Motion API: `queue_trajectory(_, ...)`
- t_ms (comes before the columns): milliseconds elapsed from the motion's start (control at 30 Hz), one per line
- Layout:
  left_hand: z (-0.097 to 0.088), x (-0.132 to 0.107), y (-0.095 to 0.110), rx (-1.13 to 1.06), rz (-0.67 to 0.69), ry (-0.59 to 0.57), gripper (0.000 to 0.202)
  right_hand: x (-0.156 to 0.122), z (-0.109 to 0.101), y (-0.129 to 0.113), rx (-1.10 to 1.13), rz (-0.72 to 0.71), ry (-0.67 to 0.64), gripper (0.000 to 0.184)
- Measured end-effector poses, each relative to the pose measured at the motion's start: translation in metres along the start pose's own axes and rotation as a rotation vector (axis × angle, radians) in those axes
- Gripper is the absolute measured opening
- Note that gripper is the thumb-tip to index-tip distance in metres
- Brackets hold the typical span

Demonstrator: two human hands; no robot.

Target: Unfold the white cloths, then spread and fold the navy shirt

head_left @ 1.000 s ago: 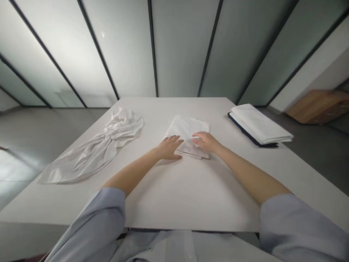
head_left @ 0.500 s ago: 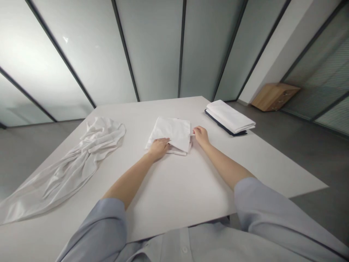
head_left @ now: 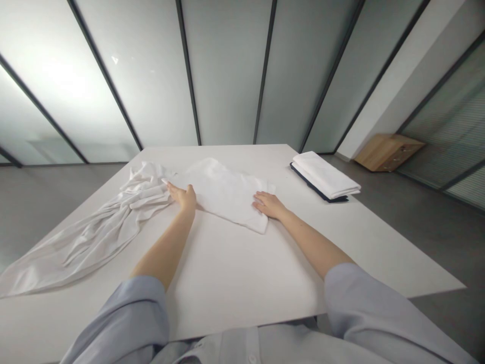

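A plain white cloth [head_left: 227, 192] lies partly unfolded across the middle of the table, its near edge slanting down to a corner at the right. My right hand [head_left: 270, 205] rests flat on its right part, fingers spread. At the cloth's left end is my left hand [head_left: 183, 196], fingers stretched out to the left and thumb raised, apart from them. Its fingertips reach beside a crumpled white cloth [head_left: 129, 207]; whether they touch that cloth or an edge of the middle one, I cannot tell.
On the table's right side, a folded white cloth [head_left: 326, 174] lies on a dark folded piece [head_left: 306, 184]. The crumpled cloth trails along the left toward the near side of the white table [head_left: 242, 278]. Frosted glass panels [head_left: 227, 76] stand behind; a wooden cabinet [head_left: 388, 150] sits on the floor at right.
The middle cloth went from a compact folded shape to a wider spread toward the left. My left hand moved left off its near edge; my right hand unclosed and flattened onto the cloth.
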State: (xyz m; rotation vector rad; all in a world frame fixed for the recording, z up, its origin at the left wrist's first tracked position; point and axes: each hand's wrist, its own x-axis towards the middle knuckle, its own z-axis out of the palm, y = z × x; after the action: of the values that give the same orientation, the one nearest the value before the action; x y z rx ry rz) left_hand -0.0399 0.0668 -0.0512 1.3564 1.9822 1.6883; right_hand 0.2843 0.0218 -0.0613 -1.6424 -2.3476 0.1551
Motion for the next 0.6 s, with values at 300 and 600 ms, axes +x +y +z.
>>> queue_trajectory(300, 0.006, -0.050, 0.020, 0.715, 0.405, -0.712, 0.059, -0.004, -0.021, 0.006, -0.082, 0.399, 0.182, 0.035)
queue_trajectory(600, 0.005, -0.052, 0.020, 0.723, 0.467, -0.738, 0.079, -0.006, -0.020, 0.037, -0.140, 0.608, 0.220, 0.032)
